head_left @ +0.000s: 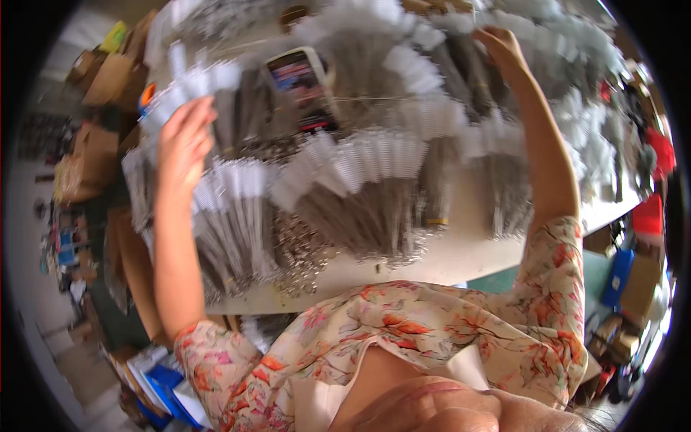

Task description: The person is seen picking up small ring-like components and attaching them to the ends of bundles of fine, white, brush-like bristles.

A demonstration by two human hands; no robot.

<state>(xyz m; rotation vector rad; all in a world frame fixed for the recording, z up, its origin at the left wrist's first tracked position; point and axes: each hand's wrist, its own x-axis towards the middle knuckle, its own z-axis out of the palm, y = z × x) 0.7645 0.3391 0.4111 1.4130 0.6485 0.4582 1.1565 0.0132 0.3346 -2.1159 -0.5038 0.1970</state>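
Many thin brushes with white bristle heads and fine grey wire stems lie in fanned bundles on the table. My left hand is over the brush heads at the left. Its fingers are loosely stretched and slightly blurred, and I see nothing in them. My right hand reaches to the far right side, beside a bundle of dark wire stems. Its fingers are bent together at the tips; what they pinch, if anything, is too blurred to make out. A wide fan of brushes lies between my arms.
A phone with a lit screen leans among the bundles. Small shiny metal pieces are heaped on the pale table. Cardboard boxes stand at the left; red bins and a blue box are at the right.
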